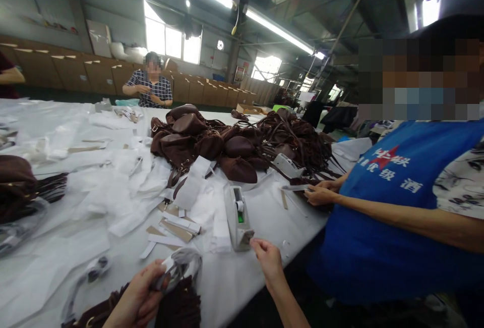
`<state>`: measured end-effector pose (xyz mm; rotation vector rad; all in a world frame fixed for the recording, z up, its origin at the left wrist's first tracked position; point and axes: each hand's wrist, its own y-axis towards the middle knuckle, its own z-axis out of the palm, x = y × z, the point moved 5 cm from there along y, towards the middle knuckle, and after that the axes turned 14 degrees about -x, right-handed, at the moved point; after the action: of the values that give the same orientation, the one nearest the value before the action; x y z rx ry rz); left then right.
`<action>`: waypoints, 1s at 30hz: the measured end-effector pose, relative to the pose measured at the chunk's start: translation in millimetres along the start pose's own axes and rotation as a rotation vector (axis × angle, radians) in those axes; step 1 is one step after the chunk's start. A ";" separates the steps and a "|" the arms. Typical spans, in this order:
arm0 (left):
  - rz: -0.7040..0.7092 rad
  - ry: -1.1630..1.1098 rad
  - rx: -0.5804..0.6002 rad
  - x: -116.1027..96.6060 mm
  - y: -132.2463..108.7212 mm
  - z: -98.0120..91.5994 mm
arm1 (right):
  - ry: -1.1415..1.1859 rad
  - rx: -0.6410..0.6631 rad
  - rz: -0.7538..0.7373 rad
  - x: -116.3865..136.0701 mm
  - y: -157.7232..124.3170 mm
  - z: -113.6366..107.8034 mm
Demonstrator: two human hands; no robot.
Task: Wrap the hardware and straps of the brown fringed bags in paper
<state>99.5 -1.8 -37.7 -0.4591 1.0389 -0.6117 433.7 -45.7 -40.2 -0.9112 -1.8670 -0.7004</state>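
Note:
My left hand [141,290] is closed around a wrapped bag strap [185,265], looped and covered in pale, see-through wrapping. Below it lies a dark brown fringed bag [179,303], partly hidden by my hand and cut off by the frame's lower edge. My right hand [269,262] pinches thumb and fingers together at the near end of a grey tape dispenser [240,224]. Whatever lies between those fingertips is too small to make out. Left of the dispenser are several card strips [176,229], white and tan, on sheets of white tissue paper [149,197].
A big heap of brown bags [234,144] fills the table's middle. Close on my right, a co-worker in a blue apron [378,207] handles a strip near a second tape dispenser [289,165]. Another person [149,83] is across the table. A brown bag [17,186] lies far left.

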 end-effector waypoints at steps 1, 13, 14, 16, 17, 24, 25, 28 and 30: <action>0.009 0.001 -0.010 -0.5 0.2 0.6 | -0.009 0.012 0.015 -5.1 -4.1 2.7; 0.053 0.039 0.033 -0.4 -2.5 3.2 | -0.072 0.088 -0.009 -9.4 -34.2 12.1; 0.067 0.056 0.029 0.0 -2.4 5.8 | -0.044 0.146 -0.009 -1.2 -47.2 15.4; 0.112 0.091 0.002 0.8 -0.4 11.3 | 0.045 0.316 -0.007 21.9 -77.6 25.9; 0.154 0.100 -0.029 0.3 1.0 13.3 | 0.103 0.419 -0.005 35.8 -93.7 32.4; 0.488 0.271 -0.112 -8.0 -6.5 19.4 | 0.349 0.724 -0.017 102.0 -153.7 69.3; 0.501 0.306 -0.123 -8.8 -9.3 19.2 | 0.342 0.716 -0.023 104.1 -154.4 73.0; 0.519 0.355 -0.146 -11.4 -17.5 20.5 | 0.297 0.673 -0.012 104.5 -153.9 80.7; 0.526 0.372 -0.153 -12.5 -21.5 23.0 | 0.271 0.643 0.018 101.9 -153.3 83.6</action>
<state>110.1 -8.0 -6.1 -0.1884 1.5017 -0.1454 236.2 -37.5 2.3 -0.3916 -1.6760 -0.1668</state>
